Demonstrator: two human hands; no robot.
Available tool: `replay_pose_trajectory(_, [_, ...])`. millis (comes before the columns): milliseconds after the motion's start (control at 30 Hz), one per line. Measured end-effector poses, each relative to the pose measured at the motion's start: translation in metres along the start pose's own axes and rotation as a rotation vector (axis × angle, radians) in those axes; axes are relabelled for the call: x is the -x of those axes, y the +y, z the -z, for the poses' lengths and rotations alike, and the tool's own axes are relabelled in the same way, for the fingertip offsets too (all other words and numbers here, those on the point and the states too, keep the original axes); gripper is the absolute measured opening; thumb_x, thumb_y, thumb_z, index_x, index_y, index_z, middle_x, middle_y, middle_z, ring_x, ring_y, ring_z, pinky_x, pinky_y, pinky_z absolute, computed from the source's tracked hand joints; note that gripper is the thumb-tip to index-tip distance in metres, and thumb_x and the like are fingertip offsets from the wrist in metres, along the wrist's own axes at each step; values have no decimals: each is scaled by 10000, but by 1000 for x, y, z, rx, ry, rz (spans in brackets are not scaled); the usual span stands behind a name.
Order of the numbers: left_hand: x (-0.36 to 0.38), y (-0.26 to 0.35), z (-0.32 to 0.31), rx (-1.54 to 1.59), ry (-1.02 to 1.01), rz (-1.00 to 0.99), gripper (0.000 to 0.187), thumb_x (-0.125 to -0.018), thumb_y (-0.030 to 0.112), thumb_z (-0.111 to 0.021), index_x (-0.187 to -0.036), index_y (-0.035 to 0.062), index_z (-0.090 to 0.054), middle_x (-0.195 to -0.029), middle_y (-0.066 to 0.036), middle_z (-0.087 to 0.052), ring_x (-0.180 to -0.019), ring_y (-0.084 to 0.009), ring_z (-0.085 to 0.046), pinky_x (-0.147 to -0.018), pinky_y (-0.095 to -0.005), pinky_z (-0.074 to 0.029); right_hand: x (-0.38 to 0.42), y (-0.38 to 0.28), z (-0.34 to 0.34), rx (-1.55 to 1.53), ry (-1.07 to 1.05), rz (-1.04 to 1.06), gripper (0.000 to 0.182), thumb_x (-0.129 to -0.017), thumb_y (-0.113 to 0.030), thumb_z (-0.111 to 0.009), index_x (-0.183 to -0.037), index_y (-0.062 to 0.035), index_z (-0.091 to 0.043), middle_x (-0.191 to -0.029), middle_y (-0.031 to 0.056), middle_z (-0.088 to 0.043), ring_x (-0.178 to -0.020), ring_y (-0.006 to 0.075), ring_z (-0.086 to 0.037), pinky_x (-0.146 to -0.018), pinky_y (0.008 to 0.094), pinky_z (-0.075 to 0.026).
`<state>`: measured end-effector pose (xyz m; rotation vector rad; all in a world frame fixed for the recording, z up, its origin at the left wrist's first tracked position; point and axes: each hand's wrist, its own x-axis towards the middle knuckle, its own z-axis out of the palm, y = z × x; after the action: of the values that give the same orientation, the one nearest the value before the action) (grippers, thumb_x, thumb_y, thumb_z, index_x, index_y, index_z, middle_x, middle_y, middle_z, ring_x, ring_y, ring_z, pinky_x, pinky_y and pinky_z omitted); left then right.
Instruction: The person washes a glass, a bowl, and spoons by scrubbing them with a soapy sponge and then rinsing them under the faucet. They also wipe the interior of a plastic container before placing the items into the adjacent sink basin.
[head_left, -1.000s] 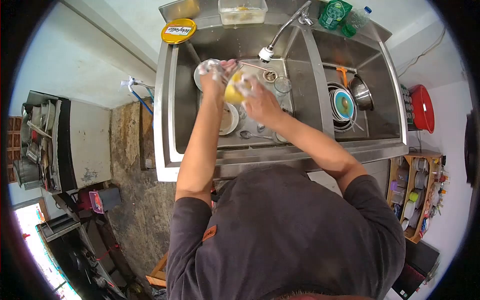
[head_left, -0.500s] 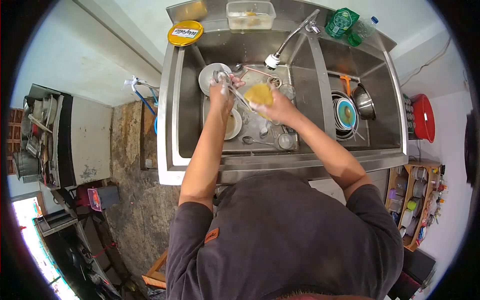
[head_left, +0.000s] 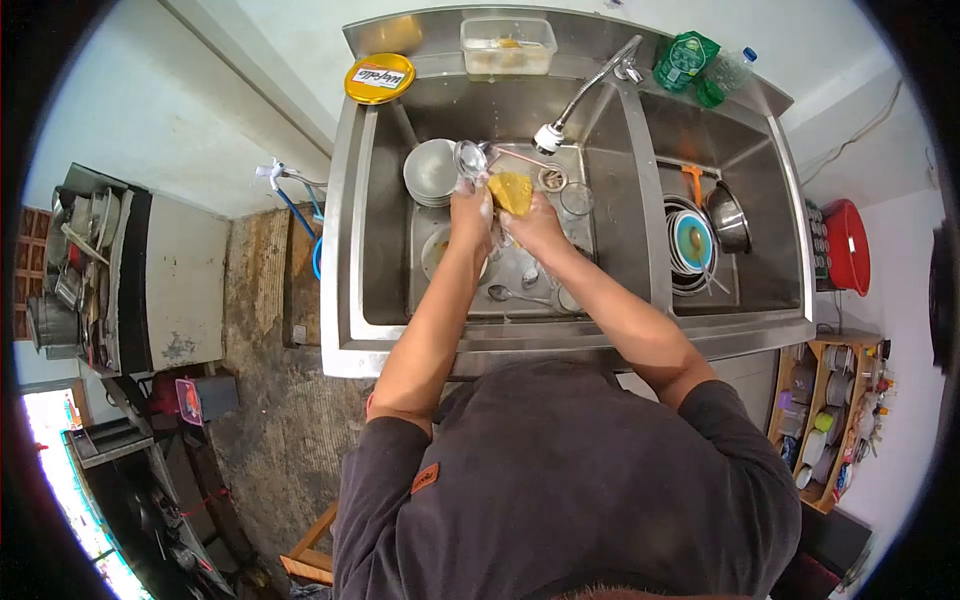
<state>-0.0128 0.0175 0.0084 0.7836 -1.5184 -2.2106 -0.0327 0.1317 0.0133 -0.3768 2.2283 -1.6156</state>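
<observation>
My left hand (head_left: 470, 215) is closed around a soapy metal ladle (head_left: 469, 158), its round bowl pointing away from me above the sink. In my right hand (head_left: 535, 225) is a yellow sponge (head_left: 511, 192), pressed close beside the left hand; the ladle's handle is mostly hidden between them. Stacked white bowls (head_left: 428, 172) stand left of the ladle. Below my left forearm, a white dish (head_left: 432, 255) is partly covered. A spoon (head_left: 503, 293) and a drinking glass (head_left: 577, 198) lie on the basin floor.
A flexible faucet (head_left: 548, 138) hangs over the basin. A plastic container (head_left: 508, 62), a yellow lid (head_left: 380, 78), a green pouch (head_left: 686, 60) and a bottle (head_left: 730, 72) line the back ledge. The right basin holds stacked dishes (head_left: 690, 240) and a metal pot (head_left: 728, 217).
My hands have come together. The left moved right and slightly nearer with the ladle, whose bowl now shows clearly; the right drew left with the sponge. The stacked bowls are more exposed.
</observation>
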Motion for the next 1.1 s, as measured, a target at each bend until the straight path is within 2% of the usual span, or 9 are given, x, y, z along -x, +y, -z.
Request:
replay_pose_trajectory(167, [4,20,11,383,30,201,204,-1007,214,-472,-1068,33,-544,-871,-105,-642,-750,-211,-659,-600,-321,-514,23,5,15,121,-39,199,467,-794,-208,-738,-1163,10,-552,-1064,186,-677,-979,281,-670,-837,343,-520])
replay_pose_trajectory(300, [1,15,31,-55,-209,335,197,-1001,264,-477,-1057,99,-569,-706,21,-523,-581,-86,-505,-470,-220,-357,20,-40,48,218,149,180,407,-828,-164,-697,-1190,-18,-584,-1003,158,-700,-928,321,-679,-847,368,-518])
replay_pose_trajectory(467, [32,12,8,36,-424,324,83,-930,147,-489,-984,98,-530,-688,51,-468,-556,-63,-417,-451,-239,-313,-22,-37,53,669,118,911,505,-716,-61,-669,-1216,-68,-605,-1097,167,-647,-1074,347,-596,-955,421,-478])
replay_pose_trajectory(733, [30,14,27,-38,-473,358,91,-931,131,-460,-978,83,-522,-679,29,-457,-532,-80,-414,-434,-237,-304,-27,-41,61,627,197,709,446,-712,-17,-602,-1148,-103,-631,-1131,134,-624,-1106,333,-571,-936,412,-480])
replay_pose_trajectory(833, [30,20,26,-4,-416,366,121,-934,153,-461,-990,61,-517,-657,21,-437,-512,-82,-390,-425,-243,-295,-10,-26,43,566,21,953,441,-698,-27,-613,-1135,-87,-637,-1124,129,-625,-1070,340,-586,-914,412,-490])
replay_pose_trajectory(900, [24,25,34,-51,-482,384,182,-937,170,-468,-1034,28,-527,-657,22,-431,-512,-83,-379,-424,-248,-291,-13,-24,51,650,34,913,361,-764,-33,-613,-1120,-87,-641,-1136,140,-626,-1025,304,-628,-865,390,-515])
replay_pose_trajectory(967, [26,31,34,-76,-526,420,215,-986,200,-447,-1062,20,-538,-644,51,-386,-506,-58,-338,-410,-217,-253,-32,-22,65,245,133,138,253,-868,-65,-575,-1116,-53,-626,-1112,136,-642,-967,243,-655,-808,363,-533])
replay_pose_trajectory(1033, [32,38,29,36,-611,532,218,-984,190,-447,-1082,17,-535,-627,54,-362,-485,-53,-309,-398,-211,-235,-54,15,64,-94,125,149,232,-918,-123,-578,-1128,-31,-604,-1054,103,-665,-887,193,-661,-745,332,-541])
replay_pose_trajectory(1100, [25,30,25,112,-668,599,209,-985,173,-434,-1065,7,-532,-626,52,-350,-476,-51,-296,-388,-208,-227,-37,9,62,-931,-522,-240,294,-883,-115,-622,-1158,-19,-581,-1016,72,-677,-871,190,-663,-736,330,-548])
